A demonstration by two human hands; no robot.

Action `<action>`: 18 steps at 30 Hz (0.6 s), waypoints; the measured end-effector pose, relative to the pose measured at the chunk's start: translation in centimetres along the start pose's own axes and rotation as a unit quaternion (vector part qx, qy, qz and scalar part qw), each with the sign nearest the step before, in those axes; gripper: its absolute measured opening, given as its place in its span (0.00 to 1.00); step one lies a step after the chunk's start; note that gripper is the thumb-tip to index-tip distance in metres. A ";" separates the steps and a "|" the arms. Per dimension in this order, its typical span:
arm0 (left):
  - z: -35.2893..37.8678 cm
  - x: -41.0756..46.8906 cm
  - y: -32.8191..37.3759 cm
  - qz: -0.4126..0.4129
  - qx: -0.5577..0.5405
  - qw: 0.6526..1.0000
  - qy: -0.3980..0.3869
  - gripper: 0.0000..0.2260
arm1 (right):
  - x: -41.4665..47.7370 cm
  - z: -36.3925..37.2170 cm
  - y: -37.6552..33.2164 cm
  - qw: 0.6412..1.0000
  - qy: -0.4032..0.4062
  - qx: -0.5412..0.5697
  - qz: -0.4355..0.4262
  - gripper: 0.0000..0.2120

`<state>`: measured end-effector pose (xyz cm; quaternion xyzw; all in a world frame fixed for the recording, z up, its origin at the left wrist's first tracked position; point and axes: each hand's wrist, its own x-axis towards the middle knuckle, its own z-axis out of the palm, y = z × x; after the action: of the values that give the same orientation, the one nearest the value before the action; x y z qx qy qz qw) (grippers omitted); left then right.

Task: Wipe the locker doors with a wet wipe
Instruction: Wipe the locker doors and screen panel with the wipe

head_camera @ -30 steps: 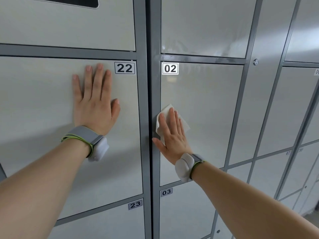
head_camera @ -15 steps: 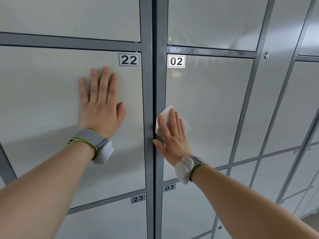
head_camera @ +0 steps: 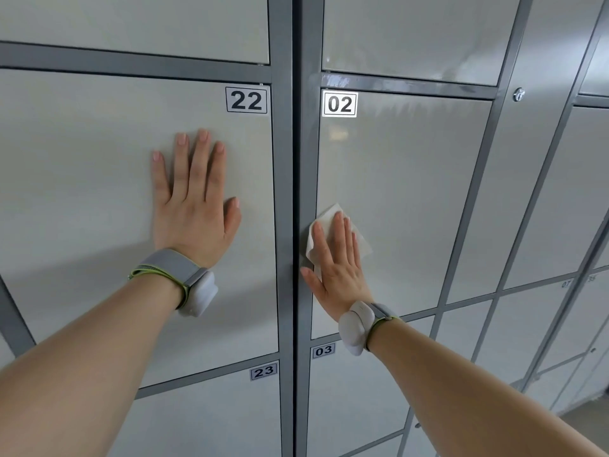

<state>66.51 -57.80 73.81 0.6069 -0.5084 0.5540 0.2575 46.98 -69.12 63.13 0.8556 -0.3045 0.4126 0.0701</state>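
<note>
Right hand point(head_camera: 336, 268), fingers flat, presses the wet wipe point(head_camera: 329, 214) on door 02 point(head_camera: 412, 192), now lower beneath the label point(head_camera: 339, 103); left hand point(head_camera: 194, 212) braces flat on door 22 point(head_camera: 82, 176). The panel below the hand likely remains unwiped.

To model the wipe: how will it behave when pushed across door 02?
Probably floppy: the wipe creases beside the flat right hand. Likely light, as it looks thin. It should slide easily, since door 02 looks smooth and glossy.

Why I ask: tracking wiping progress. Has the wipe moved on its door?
Yes. The wipe slid down, away from the 02 label toward the 03 label.
</note>
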 end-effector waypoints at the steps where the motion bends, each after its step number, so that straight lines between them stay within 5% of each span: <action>1: 0.0 0.0 0.0 0.000 0.000 1.000 0.000 0.29 | -0.3 0.1 0.3 1.000 -0.006 -0.004 0.004 0.31; 9: 0.2 -0.5 0.2 -0.001 -0.008 1.000 0.000 0.29 | 3.8 -3.2 -1.5 0.997 0.034 0.043 0.048 0.35; 18: 0.5 -0.8 0.1 0.003 -0.006 1.000 0.008 0.28 | -0.5 -1.0 0.8 0.996 -0.011 0.010 0.087 0.37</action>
<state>66.70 -58.01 72.89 0.5995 -0.5111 0.5566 0.2637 45.57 -69.18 63.26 0.8311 -0.3742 0.4108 0.0221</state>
